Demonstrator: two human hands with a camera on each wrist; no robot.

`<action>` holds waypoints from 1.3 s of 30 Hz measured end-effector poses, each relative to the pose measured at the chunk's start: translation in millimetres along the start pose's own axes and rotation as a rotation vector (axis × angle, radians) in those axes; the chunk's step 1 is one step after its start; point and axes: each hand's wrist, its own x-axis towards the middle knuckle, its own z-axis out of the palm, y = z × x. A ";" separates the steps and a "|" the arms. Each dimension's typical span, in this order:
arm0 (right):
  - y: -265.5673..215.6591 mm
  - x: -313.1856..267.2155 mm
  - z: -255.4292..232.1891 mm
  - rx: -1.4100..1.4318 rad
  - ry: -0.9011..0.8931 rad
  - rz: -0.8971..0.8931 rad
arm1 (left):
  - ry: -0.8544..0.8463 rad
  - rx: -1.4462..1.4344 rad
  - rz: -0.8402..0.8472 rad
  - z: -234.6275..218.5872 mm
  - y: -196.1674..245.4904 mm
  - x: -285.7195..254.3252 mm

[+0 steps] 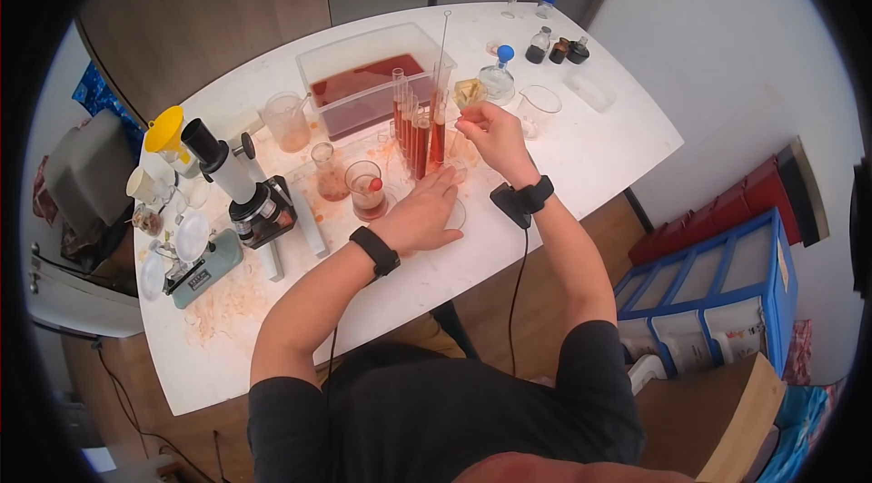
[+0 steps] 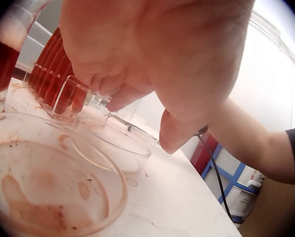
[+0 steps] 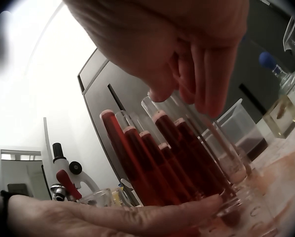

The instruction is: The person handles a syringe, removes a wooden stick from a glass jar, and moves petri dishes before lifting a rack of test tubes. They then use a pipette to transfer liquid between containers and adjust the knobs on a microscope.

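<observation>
Clear test tubes (image 3: pixel 182 148) filled with red liquid stand in a transparent rack (image 2: pixel 63 98). My left hand (image 1: pixel 422 212) lies low beside the rack, its fingers fairly straight and their tips at the rack's near side. Over the tube tops, my right hand (image 1: pixel 495 140) has bent fingers and pinches the upper part of a clear, nearly empty test tube (image 3: pixel 236 170) at the rack's end. A long thin glass rod (image 1: pixel 444 52) with a looped top rises from one tube. Petri dishes (image 2: pixel 119 197) sit under and beside my left hand.
A clear plastic tub (image 1: pixel 309 65) of red liquid stands behind the rack. Leftward are a beaker with a red-tipped dropper (image 1: pixel 369 197), a flask (image 1: pixel 329 182), a microscope (image 1: pixel 250 192) and a balance (image 1: pixel 209 270). A blue-stoppered flask (image 1: pixel 497 83) and dark bottles (image 1: pixel 559 50) stand at the back right.
</observation>
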 end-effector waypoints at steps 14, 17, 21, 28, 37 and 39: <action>-5.3 10.2 0.9 -0.176 -0.138 -0.044 | 0.049 -0.032 0.009 3.9 -1.5 -1.1; 2.8 8.8 7.3 -0.198 -0.091 -0.039 | 0.024 -0.024 0.003 1.3 0.4 -1.0; 5.1 7.2 13.1 -0.193 -0.047 -0.028 | 0.003 -0.008 -0.004 0.6 1.0 -1.0; -13.0 13.5 -11.6 0.000 -0.212 -0.045 | -0.009 -0.024 -0.006 -2.0 0.6 -1.7; -6.8 14.3 -7.3 -0.020 -0.234 0.026 | -0.007 -0.022 -0.007 -3.2 3.0 -2.2; -10.6 13.9 -5.9 -0.156 -0.188 0.006 | -0.014 -0.021 -0.009 -4.2 3.7 -1.1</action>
